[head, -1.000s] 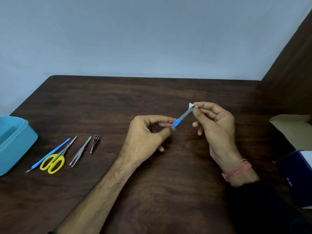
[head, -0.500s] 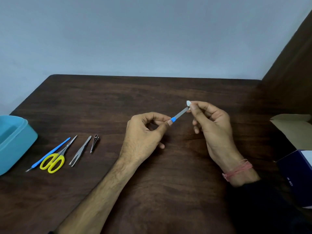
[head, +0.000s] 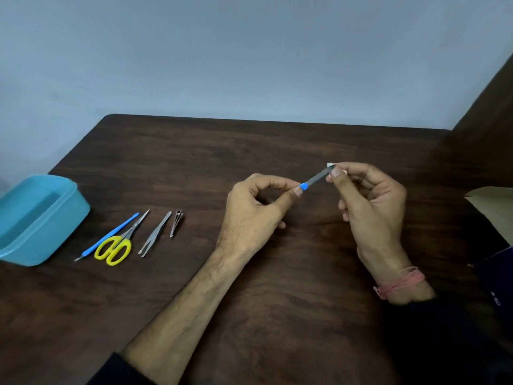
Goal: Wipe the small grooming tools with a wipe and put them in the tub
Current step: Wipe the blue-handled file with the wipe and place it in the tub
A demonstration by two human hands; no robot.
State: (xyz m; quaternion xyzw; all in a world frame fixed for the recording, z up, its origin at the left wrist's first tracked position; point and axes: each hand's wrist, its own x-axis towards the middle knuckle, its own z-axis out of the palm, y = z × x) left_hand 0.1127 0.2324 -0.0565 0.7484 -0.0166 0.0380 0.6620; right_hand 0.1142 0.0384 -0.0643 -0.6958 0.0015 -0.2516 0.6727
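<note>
My left hand (head: 254, 211) pinches the blue handle of a nail file (head: 315, 179) above the dark wooden table (head: 249, 151). My right hand (head: 369, 207) pinches a small white wipe (head: 331, 165) around the file's metal tip. A blue tub (head: 39, 218) stands open at the left edge. Beside it lie a blue cuticle pusher (head: 111, 234), yellow-handled scissors (head: 119, 243), tweezers (head: 156, 234) and a nail clipper (head: 176, 222).
A brown cardboard flap (head: 491, 207) and a dark blue box (head: 497, 282) sit at the table's right edge. A brown panel rises at the far right. A pale wall stands behind the table.
The right hand's pinch on the wipe slid a little along the file blade near its tip. The left hand shifted slightly. The tools on the table stayed put.
</note>
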